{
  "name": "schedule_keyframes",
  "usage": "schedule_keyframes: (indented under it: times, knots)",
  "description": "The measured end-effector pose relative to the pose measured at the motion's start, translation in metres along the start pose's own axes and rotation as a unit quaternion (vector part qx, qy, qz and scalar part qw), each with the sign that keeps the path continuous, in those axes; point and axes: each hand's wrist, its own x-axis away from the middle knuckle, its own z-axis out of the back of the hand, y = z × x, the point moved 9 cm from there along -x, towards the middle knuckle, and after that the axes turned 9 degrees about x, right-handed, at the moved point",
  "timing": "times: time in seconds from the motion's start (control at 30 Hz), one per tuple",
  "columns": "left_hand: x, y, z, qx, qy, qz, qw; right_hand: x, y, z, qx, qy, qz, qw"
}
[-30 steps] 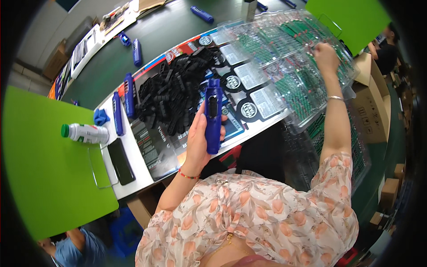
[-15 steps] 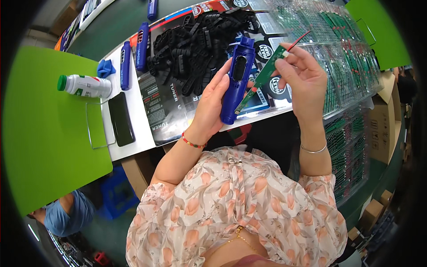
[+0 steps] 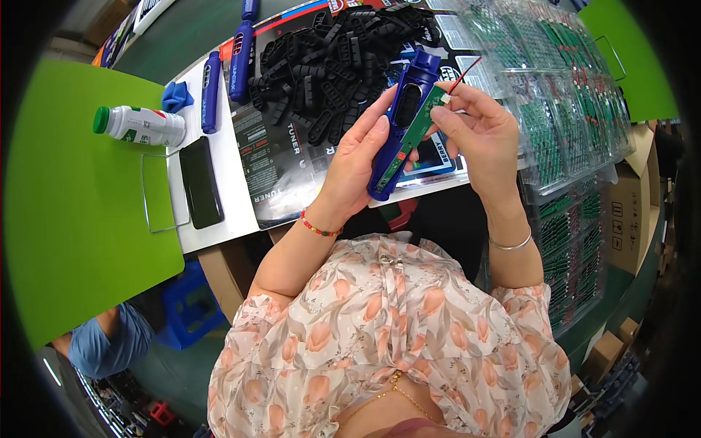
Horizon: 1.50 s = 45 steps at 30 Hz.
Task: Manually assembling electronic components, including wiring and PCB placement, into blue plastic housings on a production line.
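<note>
Your left grip (image 3: 352, 169) is wrapped around the blue case (image 3: 392, 144), and your right grip (image 3: 488, 140) pinches the green board (image 3: 417, 133) near its top end. The board slants over the case, between your grips; I can't tell if they touch. It should help to line up their long sides, go gently, and keep the red wire (image 3: 466, 72) free. Black bits (image 3: 339, 69) lie beyond your left grip.

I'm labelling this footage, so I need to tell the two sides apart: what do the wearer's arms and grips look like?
Both grips are ungloved. Near the left grip, the wrist wears a beaded bracelet, mostly red; near the right grip, a slim silver-coloured bangle. The short, pale sleeves carry a peach and grey floral print.
</note>
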Motion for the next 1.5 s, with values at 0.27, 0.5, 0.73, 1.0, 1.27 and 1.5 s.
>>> schedule_keyframes:
  times: [0.27,0.5,0.73,1.0,1.27,1.5]
  knots:
    - [0.0,0.001,-0.001,-0.028,-0.013,-0.011,0.999,-0.001,0.001,-0.004,-0.004,-0.003,-0.007,1.0]
    - [0.001,-0.003,0.006,-0.021,0.002,0.006,1.0,-0.006,0.006,-0.005,0.021,-0.047,-0.028,0.998]
    - [0.0,-0.001,0.005,-0.029,-0.016,0.003,0.999,-0.01,0.006,-0.005,0.047,-0.051,-0.029,0.997]
    - [0.001,0.003,0.004,-0.027,-0.023,0.027,0.999,-0.012,0.007,-0.004,0.081,-0.036,0.012,0.996]
    - [0.004,0.008,0.006,-0.063,-0.009,0.021,0.998,-0.015,0.003,-0.009,0.139,-0.026,0.05,0.989]
    - [0.001,0.022,0.005,-0.181,0.026,-0.058,0.981,-0.007,-0.004,-0.026,0.151,0.03,0.054,0.987]
